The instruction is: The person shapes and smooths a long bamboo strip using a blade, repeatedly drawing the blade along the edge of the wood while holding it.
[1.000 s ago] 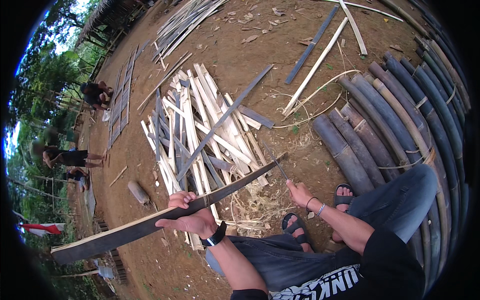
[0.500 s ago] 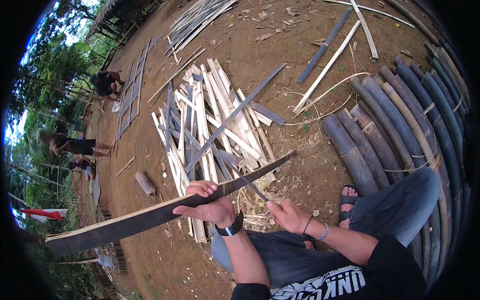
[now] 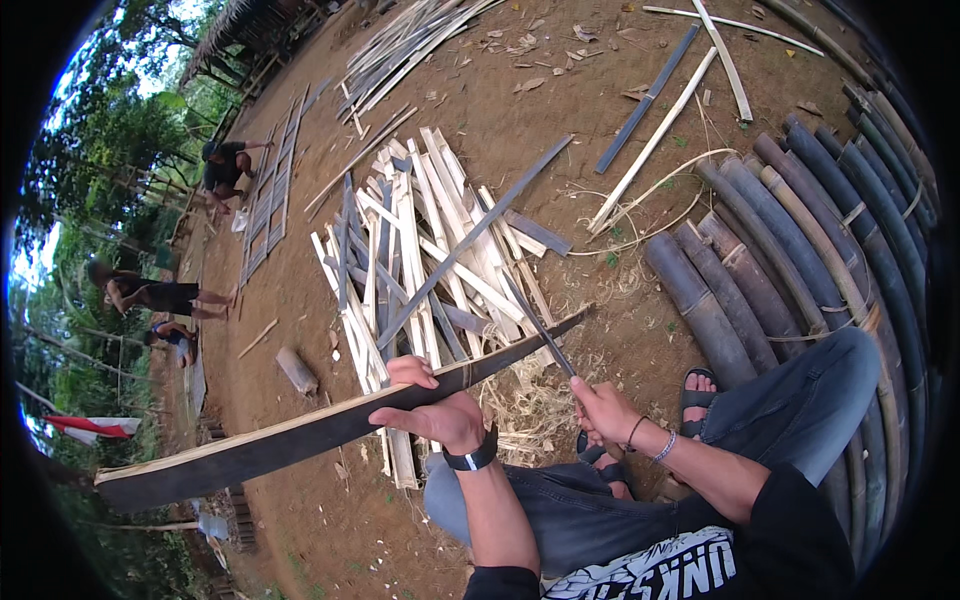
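A long dark-skinned bamboo strip (image 3: 270, 440), pale along its upper edge, slants across in front of me from lower left to upper right. My left hand (image 3: 435, 408) is closed around its middle, fingers over the upper edge and thumb along the dark face. In my right hand (image 3: 605, 412) is the handle of a knife (image 3: 533, 318) with a long, narrow blade. The blade crosses the strip close to its right end and points away from me. Whether the edge bites into the bamboo cannot be made out.
Beyond the strip lies a heap of split bamboo (image 3: 415, 230), with pale shavings (image 3: 530, 410) near my feet. Thick bamboo poles (image 3: 720, 300) are stacked at right. More slats (image 3: 410, 50) lie farther off, and a ladder-like bamboo frame (image 3: 270, 200) lies near several people at left.
My right hand and the knife have shifted right along the strip, so the blade now crosses nearer its right end. The left hand keeps its hold, slightly farther right.
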Motion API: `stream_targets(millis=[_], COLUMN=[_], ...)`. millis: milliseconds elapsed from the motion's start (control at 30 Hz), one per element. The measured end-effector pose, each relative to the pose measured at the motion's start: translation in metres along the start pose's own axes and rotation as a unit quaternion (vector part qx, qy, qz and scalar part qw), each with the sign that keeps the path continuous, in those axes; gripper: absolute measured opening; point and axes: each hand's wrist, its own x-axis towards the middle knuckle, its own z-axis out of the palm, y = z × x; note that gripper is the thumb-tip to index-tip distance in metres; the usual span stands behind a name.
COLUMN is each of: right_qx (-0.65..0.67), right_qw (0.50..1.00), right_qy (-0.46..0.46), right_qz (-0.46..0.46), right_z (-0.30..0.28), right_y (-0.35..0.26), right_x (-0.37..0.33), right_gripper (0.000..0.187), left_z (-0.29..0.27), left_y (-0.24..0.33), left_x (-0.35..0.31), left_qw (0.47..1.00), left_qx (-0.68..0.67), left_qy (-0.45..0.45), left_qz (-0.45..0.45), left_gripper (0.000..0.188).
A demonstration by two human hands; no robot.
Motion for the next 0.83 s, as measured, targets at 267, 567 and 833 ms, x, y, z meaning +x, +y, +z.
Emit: stream_targets(millis=[267, 567, 833], right_qx=[-0.113, -0.137, -0.186], right_qw=[0.99, 0.982, 0.973], right_qy=[0.085, 0.123, 0.078], right_qz=[-0.005, -0.033, -0.11], right_z=[-0.062, -0.069, -0.048], right_y=[0.055, 0.07, 0.069], right_x=[0.074, 0.096, 0.103], right_gripper=[0.068, 0.062, 0.064], left_z=[0.017, 0.017, -0.008], left_y=[0.004, -0.004, -0.009], left_x=[-0.005, 0.007, 0.02], left_qw=[1.0, 0.999, 0.996], left_qx=[0.016, 0.008, -0.04], left_qy=[-0.008, 0.03, 0.025], left_qz=[-0.002, -0.021, -0.074], left_gripper=[0.07, 0.067, 0.067])
